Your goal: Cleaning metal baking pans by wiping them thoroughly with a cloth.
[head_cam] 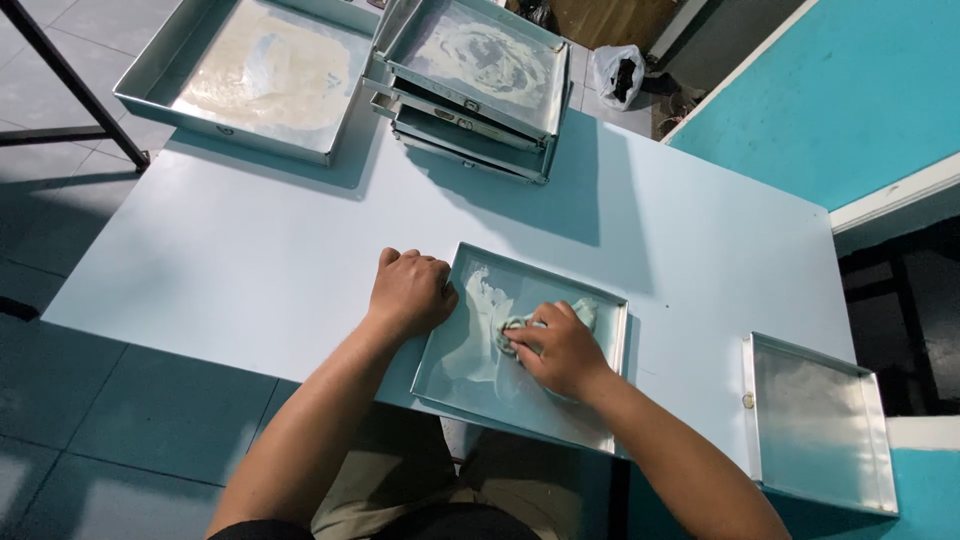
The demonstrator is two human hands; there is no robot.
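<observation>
A square metal baking tray (470, 385) lies at the near edge of the pale blue table (250, 260), smeared with a whitish film. My right hand (555, 350) is inside the tray, closed on a crumpled pale cloth (585, 312) pressed to the tray's floor. My left hand (410, 292) is curled into a loose fist on the tray's left rim, holding it against the table.
A large shallow metal tray (190, 105) with a greasy coating sits at the table's far left. A stack of several similar trays (470, 130) stands at the far centre. Another metal tray (815, 425) overhangs the table's near right corner. A black table leg (70, 85) crosses the tiled floor at left.
</observation>
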